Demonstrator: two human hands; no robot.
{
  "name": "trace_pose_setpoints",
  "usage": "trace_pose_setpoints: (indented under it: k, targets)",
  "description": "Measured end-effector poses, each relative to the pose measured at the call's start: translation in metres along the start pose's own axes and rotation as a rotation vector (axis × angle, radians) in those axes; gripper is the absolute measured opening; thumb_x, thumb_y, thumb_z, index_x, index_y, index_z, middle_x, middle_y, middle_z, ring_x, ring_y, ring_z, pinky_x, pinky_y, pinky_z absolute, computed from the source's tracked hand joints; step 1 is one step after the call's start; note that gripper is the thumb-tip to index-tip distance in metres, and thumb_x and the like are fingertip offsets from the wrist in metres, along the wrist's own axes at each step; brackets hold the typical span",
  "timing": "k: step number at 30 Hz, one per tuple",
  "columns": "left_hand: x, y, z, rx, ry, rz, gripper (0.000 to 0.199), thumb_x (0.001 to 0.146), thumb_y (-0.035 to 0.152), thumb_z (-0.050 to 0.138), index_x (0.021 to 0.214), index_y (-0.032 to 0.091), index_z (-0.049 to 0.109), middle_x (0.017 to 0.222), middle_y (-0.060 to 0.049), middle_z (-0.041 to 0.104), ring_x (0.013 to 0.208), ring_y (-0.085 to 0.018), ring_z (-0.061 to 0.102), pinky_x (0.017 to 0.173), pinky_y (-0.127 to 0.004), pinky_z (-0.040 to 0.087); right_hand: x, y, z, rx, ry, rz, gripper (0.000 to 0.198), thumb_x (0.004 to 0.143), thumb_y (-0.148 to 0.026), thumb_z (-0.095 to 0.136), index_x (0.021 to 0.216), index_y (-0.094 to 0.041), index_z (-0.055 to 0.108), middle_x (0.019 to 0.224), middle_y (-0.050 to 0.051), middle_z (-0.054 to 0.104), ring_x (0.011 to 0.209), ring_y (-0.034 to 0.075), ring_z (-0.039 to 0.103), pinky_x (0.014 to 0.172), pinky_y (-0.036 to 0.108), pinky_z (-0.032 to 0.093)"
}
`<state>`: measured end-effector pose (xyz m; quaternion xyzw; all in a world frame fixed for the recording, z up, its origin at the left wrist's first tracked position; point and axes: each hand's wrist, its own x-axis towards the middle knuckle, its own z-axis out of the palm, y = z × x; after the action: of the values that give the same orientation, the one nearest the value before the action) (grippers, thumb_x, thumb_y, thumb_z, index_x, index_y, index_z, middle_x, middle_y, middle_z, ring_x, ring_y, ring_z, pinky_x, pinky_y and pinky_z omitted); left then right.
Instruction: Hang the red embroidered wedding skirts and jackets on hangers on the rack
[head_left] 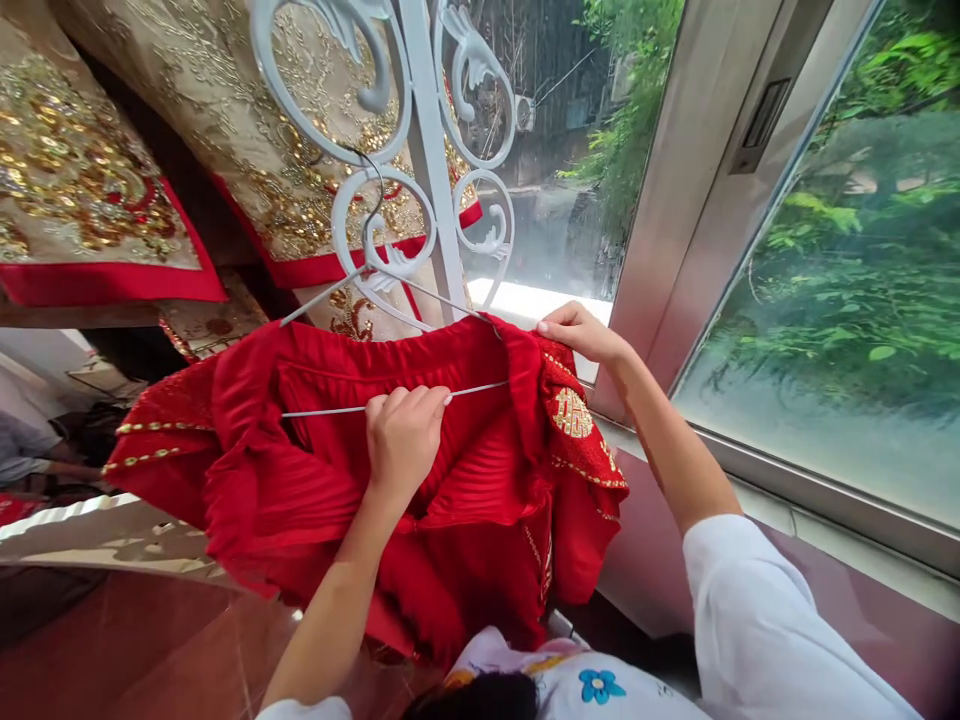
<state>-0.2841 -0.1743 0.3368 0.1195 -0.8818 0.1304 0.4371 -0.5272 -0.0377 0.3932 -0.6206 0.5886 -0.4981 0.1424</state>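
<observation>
A red pleated skirt [322,490] with a gathered waistband and gold embroidery hangs on a thin wire hanger [330,411]. The hanger's dark hook reaches up to the white scrollwork of a metal rack [427,130]. My left hand [405,435] has its fingers closed round the hanger's lower bar, inside the skirt's opening. At the right end of the waistband, my right hand [583,332] pinches the red fabric near a round gold emblem [572,412]. The hanger's right shoulder end is partly covered by the cloth.
Cream garments with gold sequins and red hems [97,190] hang at the upper left, behind the rack. A metal-framed window [675,230] and its sill stand close on the right. Part of another person [26,440] shows at the left edge, above a reddish tiled floor [150,650].
</observation>
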Motion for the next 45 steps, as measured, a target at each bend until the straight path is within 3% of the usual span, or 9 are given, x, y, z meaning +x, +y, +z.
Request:
trace_pose_setpoints:
  k: [5, 9, 13, 20, 25, 31, 37, 42, 45]
  targets:
    - [0.004, 0.008, 0.004, -0.01, 0.031, 0.007, 0.02, 0.093, 0.027, 0.046, 0.087, 0.02, 0.064, 0.071, 0.0, 0.066, 0.067, -0.018, 0.049, 0.067, -0.032, 0.027, -0.028, -0.005, -0.003, -0.382, 0.658, -0.154, 0.051, 0.076, -0.056, 0.058, 0.048, -0.015, 0.049, 0.047, -0.003, 0.035, 0.048, 0.006, 0.029, 0.046, 0.023, 0.02]
    - [0.005, 0.012, 0.007, 0.024, 0.054, -0.016, 0.02, 0.092, 0.026, 0.048, 0.082, 0.02, 0.064, 0.067, 0.0, 0.064, 0.065, -0.019, 0.047, 0.066, -0.033, 0.026, -0.053, 0.009, 0.013, -0.478, 0.788, -0.12, 0.042, 0.087, -0.046, 0.047, 0.059, -0.015, 0.056, 0.052, -0.001, 0.048, 0.05, 0.008, 0.039, 0.05, 0.022, 0.029]
    - [0.005, 0.014, 0.008, 0.024, 0.053, -0.031, 0.019, 0.091, 0.026, 0.049, 0.082, 0.02, 0.064, 0.067, 0.0, 0.064, 0.065, -0.019, 0.047, 0.066, -0.033, 0.026, -0.064, -0.009, 0.039, -0.746, 0.992, -0.188, 0.031, 0.089, -0.037, 0.047, 0.07, -0.017, 0.06, 0.064, 0.002, 0.058, 0.06, 0.011, 0.049, 0.06, 0.025, 0.039]
    - [0.004, 0.014, 0.007, -0.017, 0.047, -0.047, 0.021, 0.092, 0.027, 0.047, 0.084, 0.02, 0.066, 0.069, 0.0, 0.065, 0.066, -0.018, 0.048, 0.067, -0.033, 0.026, -0.042, -0.021, 0.053, -1.037, 0.662, -0.341, 0.026, 0.085, -0.034, 0.059, 0.105, -0.019, 0.065, 0.101, 0.008, 0.063, 0.092, 0.021, 0.05, 0.08, 0.035, 0.045]
    - [0.005, 0.016, 0.007, -0.057, 0.011, -0.071, 0.022, 0.092, 0.027, 0.047, 0.085, 0.022, 0.067, 0.071, 0.0, 0.067, 0.067, -0.018, 0.05, 0.067, -0.033, 0.026, -0.02, -0.018, 0.035, -0.855, 0.617, -0.518, 0.023, 0.093, -0.024, 0.044, 0.087, -0.017, 0.065, 0.084, 0.004, 0.064, 0.079, 0.015, 0.052, 0.071, 0.028, 0.043]
    - [0.005, 0.028, 0.013, -0.049, -0.052, -0.134, 0.02, 0.092, 0.026, 0.048, 0.088, 0.023, 0.067, 0.075, -0.001, 0.068, 0.072, -0.018, 0.052, 0.068, -0.034, 0.026, 0.02, -0.052, 0.02, -0.708, 0.646, -0.361, 0.036, 0.092, -0.037, 0.046, 0.065, -0.015, 0.056, 0.061, 0.001, 0.05, 0.058, 0.01, 0.044, 0.059, 0.025, 0.034]
    - [0.009, 0.029, 0.018, -0.026, -0.121, -0.149, 0.022, 0.094, 0.028, 0.044, 0.091, 0.025, 0.066, 0.079, 0.001, 0.068, 0.073, -0.016, 0.053, 0.071, -0.034, 0.027, 0.001, -0.057, 0.018, -0.625, 0.844, -0.291, 0.031, 0.089, -0.035, 0.048, 0.065, -0.017, 0.057, 0.06, 0.002, 0.052, 0.057, 0.011, 0.045, 0.056, 0.026, 0.034]
    - [0.008, 0.027, 0.014, 0.007, -0.105, -0.136, 0.029, 0.096, 0.027, 0.039, 0.111, 0.022, 0.062, 0.084, -0.003, 0.067, 0.078, -0.018, 0.054, 0.075, -0.035, 0.03, -0.003, -0.034, 0.017, -0.596, 0.547, -0.271, 0.018, 0.077, -0.03, 0.059, 0.064, -0.017, 0.061, 0.067, 0.003, 0.06, 0.058, 0.011, 0.049, 0.055, 0.026, 0.037]
    - [0.006, 0.024, 0.012, -0.04, -0.085, -0.054, 0.032, 0.096, 0.027, 0.038, 0.12, 0.02, 0.058, 0.093, -0.004, 0.067, 0.082, -0.017, 0.055, 0.077, -0.034, 0.031, 0.006, -0.029, 0.017, -0.524, 0.567, -0.252, 0.019, 0.076, -0.031, 0.061, 0.064, -0.017, 0.063, 0.065, 0.003, 0.06, 0.056, 0.011, 0.048, 0.054, 0.027, 0.037]
